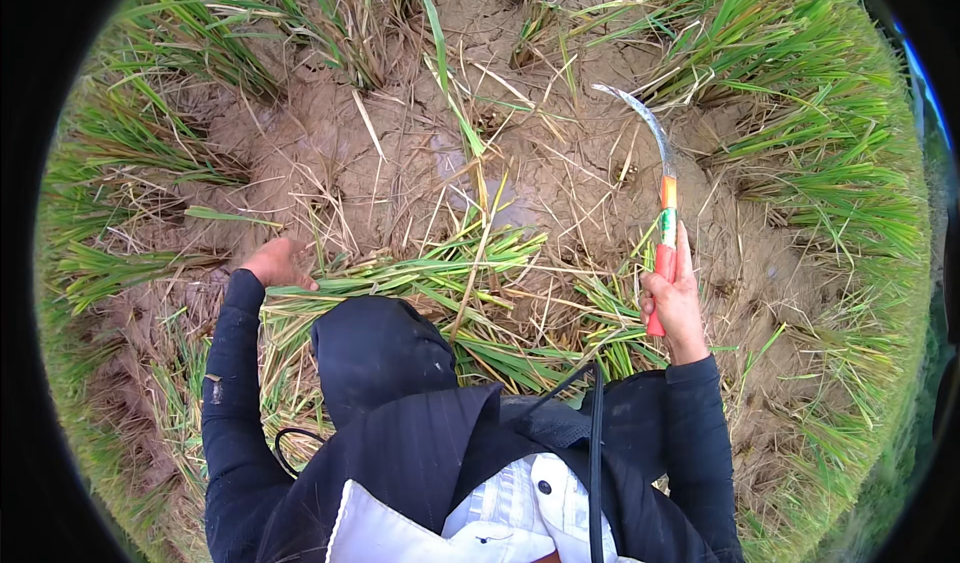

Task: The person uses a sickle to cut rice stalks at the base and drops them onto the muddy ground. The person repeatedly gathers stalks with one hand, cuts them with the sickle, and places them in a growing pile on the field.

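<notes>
My right hand (675, 300) grips the red handle of a sickle (666, 203), whose curved metal blade points up and bends to the left over the mud. Orange and green bands wrap the sickle near the base of the blade. At the left, my left hand (281, 264) is beside the end of a pile of cut green stalks (420, 270); its fingers are partly blurred, and whether it holds any leaves is unclear. More cut stalks (510, 360) lie between and around my knees.
Wet, cracked mud (337, 150) strewn with straw lies in front. Standing rice-like plants rise at the left (172, 143), along the top (345, 30) and at the right (817, 112). Short stubble (626, 173) sticks up from the mud. A dark cord (596, 443) hangs before my body.
</notes>
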The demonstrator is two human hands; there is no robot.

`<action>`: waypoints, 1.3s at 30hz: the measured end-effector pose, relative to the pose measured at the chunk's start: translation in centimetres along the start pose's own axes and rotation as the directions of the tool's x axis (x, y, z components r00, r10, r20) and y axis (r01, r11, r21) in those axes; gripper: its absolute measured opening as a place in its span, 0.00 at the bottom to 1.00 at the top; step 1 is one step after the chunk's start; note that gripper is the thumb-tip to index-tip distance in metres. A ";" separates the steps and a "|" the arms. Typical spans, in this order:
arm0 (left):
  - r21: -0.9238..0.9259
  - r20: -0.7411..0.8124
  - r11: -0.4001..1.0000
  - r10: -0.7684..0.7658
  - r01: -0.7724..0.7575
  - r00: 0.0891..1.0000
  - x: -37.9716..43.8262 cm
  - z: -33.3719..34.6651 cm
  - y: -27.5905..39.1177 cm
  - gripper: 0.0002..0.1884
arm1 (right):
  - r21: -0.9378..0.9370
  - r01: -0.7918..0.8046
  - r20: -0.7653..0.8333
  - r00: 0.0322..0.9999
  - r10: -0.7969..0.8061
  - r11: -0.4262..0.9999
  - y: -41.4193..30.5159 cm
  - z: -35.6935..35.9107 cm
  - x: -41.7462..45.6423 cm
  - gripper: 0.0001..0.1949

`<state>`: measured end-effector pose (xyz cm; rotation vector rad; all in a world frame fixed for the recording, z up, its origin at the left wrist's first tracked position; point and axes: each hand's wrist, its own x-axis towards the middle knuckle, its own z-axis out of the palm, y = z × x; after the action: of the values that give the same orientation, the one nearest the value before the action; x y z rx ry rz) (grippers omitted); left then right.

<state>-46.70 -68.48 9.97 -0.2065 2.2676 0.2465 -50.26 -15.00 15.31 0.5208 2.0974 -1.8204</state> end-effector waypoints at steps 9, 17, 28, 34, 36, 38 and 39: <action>-0.519 -0.581 0.497 0.392 -0.695 0.714 9.0 -11.0 9.1 0.24 | -0.070 -0.039 -0.044 0.998 0.036 0.997 -1.4 3.2 17.0 0.44; -0.455 -0.666 0.450 0.400 -0.768 0.629 17.7 -15.2 21.2 0.43 | 0.394 -0.128 0.113 0.990 0.090 0.910 -6.3 8.5 24.3 0.26; -0.291 -0.892 0.475 0.179 -0.831 0.415 22.2 -21.8 32.9 0.73 | -0.112 0.230 0.154 0.965 -0.212 0.967 -4.4 14.9 13.5 0.46; -0.527 -0.849 0.002 0.042 -0.850 0.526 23.0 -23.8 34.1 0.13 | 0.133 0.071 0.099 0.992 -0.084 0.989 -4.2 13.9 12.9 0.46; -0.511 -0.859 -0.021 0.053 -0.859 0.510 23.3 -23.7 33.6 0.14 | 0.209 0.022 -0.054 0.998 -0.011 0.978 -4.2 13.7 14.8 0.44; -0.513 -0.858 -0.087 0.076 -0.854 0.508 23.0 -23.4 33.8 0.15 | 0.340 -0.010 -0.177 0.981 0.074 0.940 -3.3 12.6 18.3 0.39; -0.514 -0.856 -0.070 0.106 -0.855 0.506 22.9 -23.2 34.0 0.15 | 0.368 -0.048 -0.204 0.970 0.131 0.929 -3.4 11.6 20.5 0.38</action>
<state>-86.13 -42.83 11.12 0.0685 2.1929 2.5496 -69.97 -25.51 7.13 0.9408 1.8334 -2.1928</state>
